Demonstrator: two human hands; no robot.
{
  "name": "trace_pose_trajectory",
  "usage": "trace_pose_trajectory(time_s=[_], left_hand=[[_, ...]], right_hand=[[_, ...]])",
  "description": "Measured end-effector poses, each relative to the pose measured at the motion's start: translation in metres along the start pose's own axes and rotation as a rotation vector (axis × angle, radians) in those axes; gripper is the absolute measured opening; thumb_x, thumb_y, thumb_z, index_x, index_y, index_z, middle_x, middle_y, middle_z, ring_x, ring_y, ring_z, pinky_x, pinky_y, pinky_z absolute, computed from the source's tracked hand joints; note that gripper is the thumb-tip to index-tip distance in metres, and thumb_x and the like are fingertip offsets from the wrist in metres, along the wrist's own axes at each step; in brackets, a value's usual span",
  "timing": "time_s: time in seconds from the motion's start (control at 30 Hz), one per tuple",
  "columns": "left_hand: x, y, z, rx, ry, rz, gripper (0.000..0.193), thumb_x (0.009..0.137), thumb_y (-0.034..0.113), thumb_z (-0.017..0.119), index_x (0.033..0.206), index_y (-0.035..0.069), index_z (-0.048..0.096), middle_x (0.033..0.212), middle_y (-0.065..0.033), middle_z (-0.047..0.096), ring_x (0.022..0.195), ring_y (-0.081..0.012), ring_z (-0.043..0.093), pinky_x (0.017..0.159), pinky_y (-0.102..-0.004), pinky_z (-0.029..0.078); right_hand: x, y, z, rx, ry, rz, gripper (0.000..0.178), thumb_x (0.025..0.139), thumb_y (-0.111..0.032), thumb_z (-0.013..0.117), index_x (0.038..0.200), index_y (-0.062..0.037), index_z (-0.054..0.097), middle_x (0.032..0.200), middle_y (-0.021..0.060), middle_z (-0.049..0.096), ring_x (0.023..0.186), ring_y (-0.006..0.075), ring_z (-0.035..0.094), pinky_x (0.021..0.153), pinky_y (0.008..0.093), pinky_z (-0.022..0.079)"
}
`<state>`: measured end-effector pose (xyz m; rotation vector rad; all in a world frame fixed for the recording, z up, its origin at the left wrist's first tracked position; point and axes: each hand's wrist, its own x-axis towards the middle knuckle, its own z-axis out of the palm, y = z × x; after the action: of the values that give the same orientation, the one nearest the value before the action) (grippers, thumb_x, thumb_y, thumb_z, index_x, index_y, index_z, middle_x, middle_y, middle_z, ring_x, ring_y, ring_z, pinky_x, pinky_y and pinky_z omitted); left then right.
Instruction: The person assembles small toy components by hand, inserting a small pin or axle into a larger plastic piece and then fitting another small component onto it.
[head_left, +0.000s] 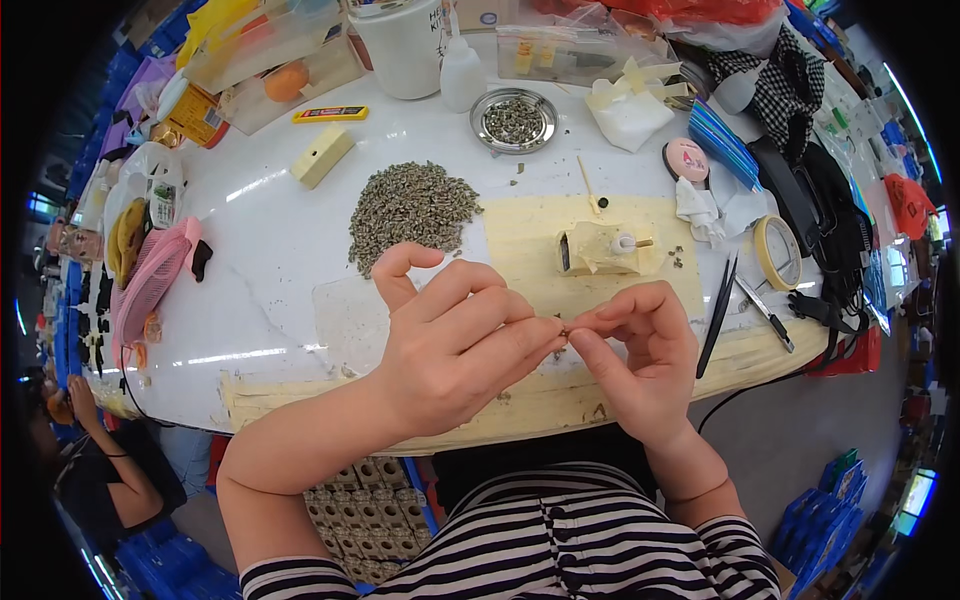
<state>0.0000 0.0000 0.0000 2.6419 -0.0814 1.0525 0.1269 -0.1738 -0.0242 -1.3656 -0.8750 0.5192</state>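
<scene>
My left hand [455, 345] and my right hand [640, 360] meet fingertip to fingertip over the near edge of the table. Between the pinched fingers sits a tiny dark piece [565, 333], mostly covered and too small to name. Just beyond my left hand lies a heap of small grey-brown metal-looking parts [410, 212]. A round metal dish [513, 121] farther back holds more such parts. Past my right hand stands a small tape-covered block [600, 250] with a white nozzle-like tip, on a taped patch of the table [520, 225].
Black tweezers [717, 318], a craft knife [764, 313] and a tape roll [777, 252] lie at the right. A cream block [322, 155], a white bucket [400, 48] and a squeeze bottle [461, 75] stand at the back. Another person's arm [115, 460] shows at far left.
</scene>
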Motion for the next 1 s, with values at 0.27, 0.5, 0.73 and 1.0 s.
trace_pose_trajectory(time_s=[0.27, 0.5, 0.73, 1.0], left_hand=[[0.000, -0.002, 0.002, -0.015, -0.029, -0.046, 0.025, 0.065, 0.018, 0.088, 0.087, 0.017, 0.076, 0.078, 0.0071, 0.063, 0.078, -0.0154, 0.057, 0.086, -0.0412, 0.029], [0.001, 0.000, 0.002, -0.021, -0.033, -0.056, 0.026, 0.065, 0.017, 0.088, 0.088, 0.017, 0.076, 0.077, 0.0068, 0.062, 0.078, -0.0152, 0.057, 0.087, -0.0423, 0.029], [-0.003, 0.005, 0.002, 0.124, 0.040, 0.099, 0.025, 0.066, 0.023, 0.083, 0.089, 0.015, 0.077, 0.079, 0.0076, 0.065, 0.073, -0.0132, 0.057, 0.092, -0.0435, 0.028], [-0.004, 0.006, 0.003, 0.098, 0.052, 0.110, 0.023, 0.067, 0.026, 0.081, 0.088, 0.017, 0.077, 0.079, 0.0086, 0.065, 0.073, -0.0117, 0.057, 0.094, -0.0446, 0.028]], right_hand=[[0.010, -0.003, 0.008, -0.543, -0.006, -0.634, 0.026, 0.077, 0.005, 0.079, 0.100, -0.0003, 0.069, 0.094, 0.0117, 0.074, 0.084, 0.0283, 0.074, 0.073, 0.0339, 0.061], [0.009, -0.002, 0.011, -0.626, 0.062, -0.663, 0.028, 0.076, 0.004, 0.080, 0.101, -0.0013, 0.069, 0.093, 0.0107, 0.074, 0.082, 0.0282, 0.072, 0.071, 0.0346, 0.060], [0.008, -0.004, 0.007, -0.432, 0.007, -0.368, 0.023, 0.076, -0.002, 0.084, 0.092, -0.0003, 0.068, 0.085, 0.0113, 0.069, 0.073, 0.0257, 0.067, 0.064, 0.0317, 0.054], [0.008, -0.006, 0.001, -0.194, -0.069, -0.177, 0.008, 0.084, 0.001, 0.076, 0.089, 0.0013, 0.069, 0.085, 0.0107, 0.070, 0.074, 0.0201, 0.067, 0.068, 0.0289, 0.052]])
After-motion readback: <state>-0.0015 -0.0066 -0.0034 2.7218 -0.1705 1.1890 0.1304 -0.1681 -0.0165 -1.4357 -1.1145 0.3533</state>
